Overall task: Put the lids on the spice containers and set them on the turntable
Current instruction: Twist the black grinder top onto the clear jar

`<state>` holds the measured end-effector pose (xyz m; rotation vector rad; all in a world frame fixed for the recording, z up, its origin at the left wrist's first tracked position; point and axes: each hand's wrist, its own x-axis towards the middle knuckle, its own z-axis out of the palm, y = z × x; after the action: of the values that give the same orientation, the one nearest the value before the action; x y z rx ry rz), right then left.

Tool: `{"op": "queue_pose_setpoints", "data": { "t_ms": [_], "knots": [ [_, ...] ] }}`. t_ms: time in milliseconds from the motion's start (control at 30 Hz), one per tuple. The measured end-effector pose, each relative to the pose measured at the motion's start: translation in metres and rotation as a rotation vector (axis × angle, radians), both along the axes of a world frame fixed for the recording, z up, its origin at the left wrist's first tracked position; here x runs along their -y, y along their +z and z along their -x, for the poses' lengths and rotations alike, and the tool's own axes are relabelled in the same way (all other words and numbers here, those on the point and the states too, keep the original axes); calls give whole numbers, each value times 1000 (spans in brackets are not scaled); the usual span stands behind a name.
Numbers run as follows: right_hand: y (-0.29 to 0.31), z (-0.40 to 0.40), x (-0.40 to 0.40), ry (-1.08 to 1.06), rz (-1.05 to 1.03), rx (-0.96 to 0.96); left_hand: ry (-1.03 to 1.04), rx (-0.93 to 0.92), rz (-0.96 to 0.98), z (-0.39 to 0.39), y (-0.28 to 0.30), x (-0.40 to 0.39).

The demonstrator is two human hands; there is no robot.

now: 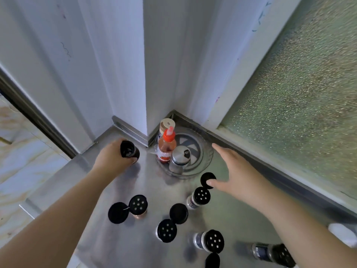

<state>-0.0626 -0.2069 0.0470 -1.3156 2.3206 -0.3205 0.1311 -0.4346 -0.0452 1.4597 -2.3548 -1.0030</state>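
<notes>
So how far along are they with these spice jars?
Barely started. The turntable holds only a red-capped bottle, a beige-capped jar and a steel shaker. The left hand grips one black-lidded jar, not yet set down; the right hand reaches toward an open flip lid. Five jars on the counter are left, flip lids open on at least four.

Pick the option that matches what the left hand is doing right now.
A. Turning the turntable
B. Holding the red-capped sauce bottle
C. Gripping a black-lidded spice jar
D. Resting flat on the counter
C: the left hand has its fingers curled round a black-lidded spice jar, left of the turntable, while the red-capped sauce bottle stands untouched on it.
</notes>
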Motion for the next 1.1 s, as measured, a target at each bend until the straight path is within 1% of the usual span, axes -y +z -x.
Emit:
{"op": "queue_pose_setpoints", "data": {
  "t_ms": [33, 100, 133, 200, 267, 300, 400, 433, 500, 567, 600, 700, 800, 833, 867, 900, 967, 1033, 1100],
  "knots": [
    [4, 2, -10, -27, 30, 8, 5, -69, 47, 2, 20, -7],
    [14, 4, -28, -84, 90, 44, -64, -177, 92, 11, 63, -27],
    [18, 4, -37, -107, 124, 76, -123, -220, 71, 18, 83, -39],
    [31, 4, -55, -154, 193, 197, -277, -290, -23, 34, 116, -69],
    [45, 1, -74, -210, 229, 365, -461, -312, -85, 53, 137, -103],
    [50, 0, -86, -257, 256, 477, -545, -311, -96, 64, 144, -123],
    [54, 5, -129, -468, 355, 915, -711, -342, -169, 98, 155, -185],
    [53, 10, -146, -532, 379, 1031, -746, -355, -205, 110, 156, -206],
    [52, 18, -183, -632, 476, 1184, -804, -377, -280, 133, 155, -250],
    [50, 27, -220, -745, 650, 1312, -842, -405, -321, 155, 150, -294],
    [48, 31, -238, -806, 738, 1345, -845, -425, -318, 164, 147, -317],
    [39, 45, -289, -949, 905, 1297, -850, -468, -285, 191, 132, -381],
    [31, 56, -328, -1046, 935, 1182, -898, -461, -282, 214, 114, -432],
    [27, 62, -338, -1072, 924, 1104, -913, -447, -273, 220, 108, -442],
    [22, 71, -348, -1101, 905, 986, -922, -435, -264, 226, 103, -450],
    [15, 81, -358, -1141, 876, 834, -913, -422, -259, 231, 97, -455],
    [4, 108, -377, -1206, 782, 523, -816, -404, -252, 236, 90, -454],
    [0, 134, -389, -1174, 655, 302, -680, -428, -247, 235, 88, -443],
    [-2, 159, -393, -1061, 553, 176, -560, -477, -245, 231, 89, -432]
  ]
}}
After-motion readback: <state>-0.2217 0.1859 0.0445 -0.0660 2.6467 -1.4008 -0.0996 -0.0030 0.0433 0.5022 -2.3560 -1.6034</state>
